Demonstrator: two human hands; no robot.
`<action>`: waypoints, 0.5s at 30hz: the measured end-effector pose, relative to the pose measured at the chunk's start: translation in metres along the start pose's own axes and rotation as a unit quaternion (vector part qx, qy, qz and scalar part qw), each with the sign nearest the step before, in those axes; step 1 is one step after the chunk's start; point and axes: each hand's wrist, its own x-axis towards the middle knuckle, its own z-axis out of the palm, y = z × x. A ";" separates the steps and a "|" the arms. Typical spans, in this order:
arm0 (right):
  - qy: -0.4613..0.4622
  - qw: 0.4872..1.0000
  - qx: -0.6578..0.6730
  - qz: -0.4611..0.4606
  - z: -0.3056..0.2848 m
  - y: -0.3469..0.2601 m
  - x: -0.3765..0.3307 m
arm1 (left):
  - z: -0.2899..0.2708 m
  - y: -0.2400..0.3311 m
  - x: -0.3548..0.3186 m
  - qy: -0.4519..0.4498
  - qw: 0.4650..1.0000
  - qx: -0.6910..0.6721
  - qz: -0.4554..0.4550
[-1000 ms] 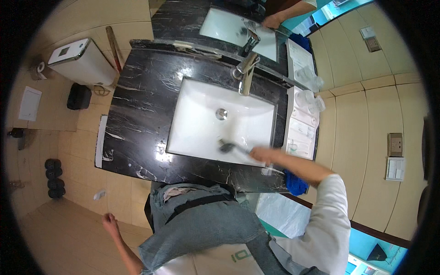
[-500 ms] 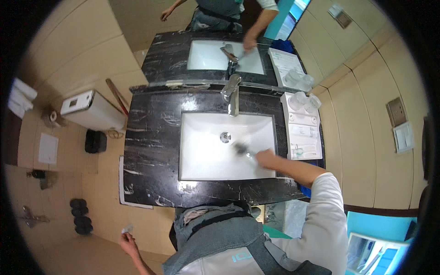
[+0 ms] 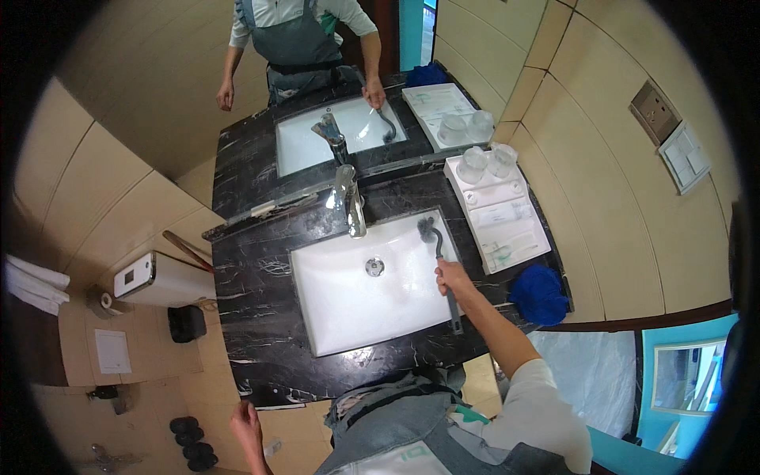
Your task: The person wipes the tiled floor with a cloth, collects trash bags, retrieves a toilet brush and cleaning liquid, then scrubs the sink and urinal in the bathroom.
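Note:
My right hand (image 3: 453,277) grips a dark grey scrub brush (image 3: 438,237) by its handle. The brush has a curved neck and a round bristle head, which rests in the far right corner of the white sink (image 3: 348,332). The handle's end points back over the near right rim. A chrome faucet (image 3: 349,207) stands behind the basin, and a round metal drain (image 3: 374,267) sits in it. My left hand (image 3: 247,426) hangs beside the counter's near left corner, its fingers loosely curled; the mirror reflection shows nothing in it.
A white tray (image 3: 475,215) with glasses (image 3: 487,162) and small packets lies right of the sink. A bunched blue cloth (image 3: 540,295) lies in front of it. Black stone counter (image 3: 253,324) surrounds the basin; a mirror stands behind. A white bin (image 3: 166,279) and black slippers (image 3: 194,443) are at left.
The brush has moved from the basin's middle right to its far right corner and is no longer blurred. The whole view has turned and shifted. My left hand is nearer the counter's corner.

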 end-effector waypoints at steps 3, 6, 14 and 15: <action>-0.102 0.991 0.036 0.075 0.042 0.020 0.009 | 0.007 0.074 0.060 -0.012 0.983 -0.146 0.110; -0.332 0.941 -0.046 0.054 0.090 0.035 0.003 | 0.055 0.187 0.121 -0.047 0.929 -0.297 0.215; -0.298 0.854 -0.389 -0.175 0.029 0.007 -0.064 | 0.171 0.355 0.200 -0.317 0.749 -0.575 -0.088; -0.254 0.764 -0.528 -0.271 0.007 0.000 -0.072 | 0.174 0.364 0.205 -0.344 0.724 -0.593 -0.076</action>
